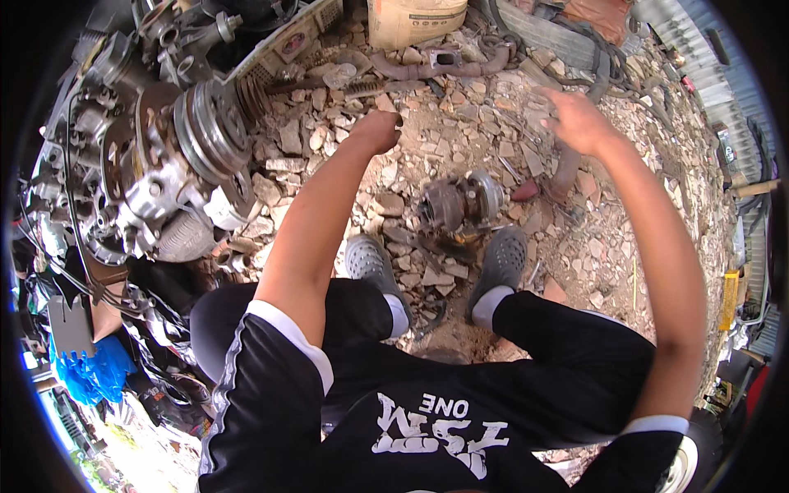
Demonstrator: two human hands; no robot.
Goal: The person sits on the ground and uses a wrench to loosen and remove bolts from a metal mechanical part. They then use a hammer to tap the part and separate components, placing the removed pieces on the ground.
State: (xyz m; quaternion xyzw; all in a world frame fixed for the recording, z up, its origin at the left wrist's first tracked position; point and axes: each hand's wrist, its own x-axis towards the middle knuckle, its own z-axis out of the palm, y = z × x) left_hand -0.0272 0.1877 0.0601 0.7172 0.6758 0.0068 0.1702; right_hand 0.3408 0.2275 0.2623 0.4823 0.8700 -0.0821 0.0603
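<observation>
My left hand (378,132) is held out over the rubble with its fingers curled closed. A small dark spot shows at its fingertips, but what it grips, if anything, is hidden. Stretched forward on the other side, my right hand (580,123) has its fingers apart and holds nothing I can see; the fingertips are blurred. On the ground between my feet and hands lies a turbocharger-like metal part (459,201), brown on one side and silvery on the other. Right of it are a dark red piece (526,191) and a rusty bar (565,171).
A large engine with a grooved pulley (210,131) stands at the left. Beyond my hands lie a rusty curved pipe (444,66), a beige container (415,23) and dark hoses (604,70). Broken stones cover the ground around my grey clogs (503,259). Corrugated sheeting (699,70) edges the right.
</observation>
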